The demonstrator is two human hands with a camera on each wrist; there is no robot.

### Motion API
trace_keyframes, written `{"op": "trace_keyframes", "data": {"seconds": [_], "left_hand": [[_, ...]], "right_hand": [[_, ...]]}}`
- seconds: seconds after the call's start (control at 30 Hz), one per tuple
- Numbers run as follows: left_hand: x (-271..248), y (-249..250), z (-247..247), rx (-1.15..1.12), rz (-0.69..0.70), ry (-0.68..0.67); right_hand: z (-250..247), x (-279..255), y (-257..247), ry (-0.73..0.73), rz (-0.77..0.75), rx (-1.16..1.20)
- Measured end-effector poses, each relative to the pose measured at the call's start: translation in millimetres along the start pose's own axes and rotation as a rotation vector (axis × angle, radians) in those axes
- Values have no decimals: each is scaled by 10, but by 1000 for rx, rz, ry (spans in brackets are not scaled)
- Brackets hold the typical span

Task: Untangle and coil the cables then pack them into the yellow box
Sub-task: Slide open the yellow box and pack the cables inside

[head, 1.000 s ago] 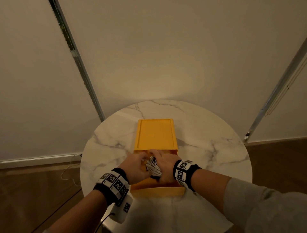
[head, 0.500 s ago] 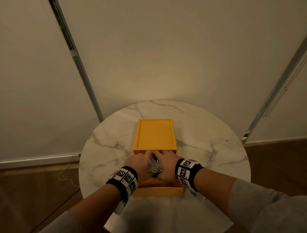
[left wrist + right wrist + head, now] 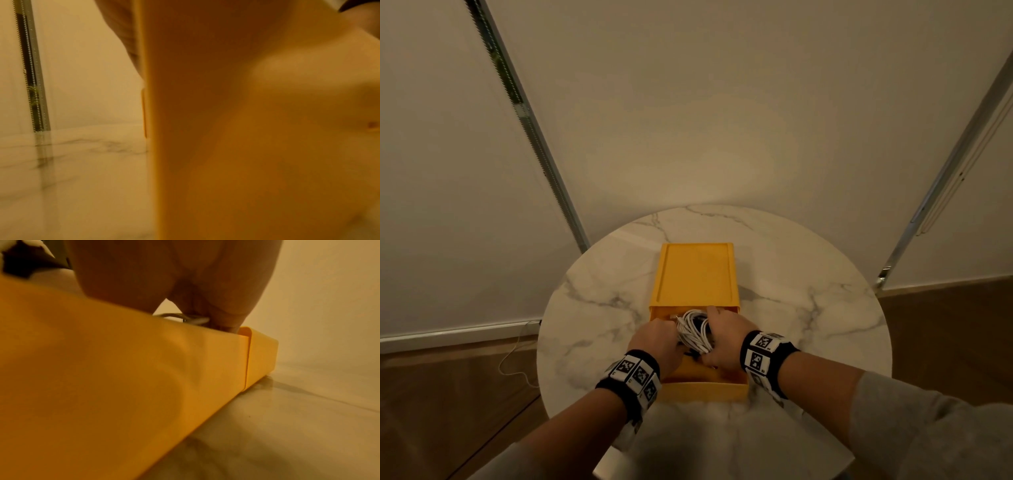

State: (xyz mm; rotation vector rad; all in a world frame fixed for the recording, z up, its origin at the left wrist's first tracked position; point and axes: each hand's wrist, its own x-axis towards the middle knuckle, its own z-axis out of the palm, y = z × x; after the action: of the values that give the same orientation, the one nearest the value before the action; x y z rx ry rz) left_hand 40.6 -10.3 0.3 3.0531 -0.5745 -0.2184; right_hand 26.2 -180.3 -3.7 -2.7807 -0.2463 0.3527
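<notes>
Both hands are down in the pulled-out drawer of the yellow box [image 3: 697, 274] on the marble tabletop [image 3: 808, 308]. The left hand [image 3: 659, 342] curls against the white cable coil [image 3: 693, 330], the right hand [image 3: 724, 339] cups its other side, and the coil sits inside the drawer, with the box's closed shell beyond.
</notes>
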Motion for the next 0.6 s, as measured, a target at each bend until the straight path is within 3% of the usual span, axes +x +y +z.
{"op": "trace_keyframes", "data": {"seconds": [0.33, 0.4, 0.6], "left_hand": [[-106, 102, -22, 143, 2, -25], [-67, 91, 36, 141, 53, -73], [-57, -3, -35, -153, 293, -182]], "right_hand": [[1, 52, -69, 40, -12, -167], [-4, 51, -71, 29, -17, -160], [-1, 21, -45, 37, -47, -146]]}}
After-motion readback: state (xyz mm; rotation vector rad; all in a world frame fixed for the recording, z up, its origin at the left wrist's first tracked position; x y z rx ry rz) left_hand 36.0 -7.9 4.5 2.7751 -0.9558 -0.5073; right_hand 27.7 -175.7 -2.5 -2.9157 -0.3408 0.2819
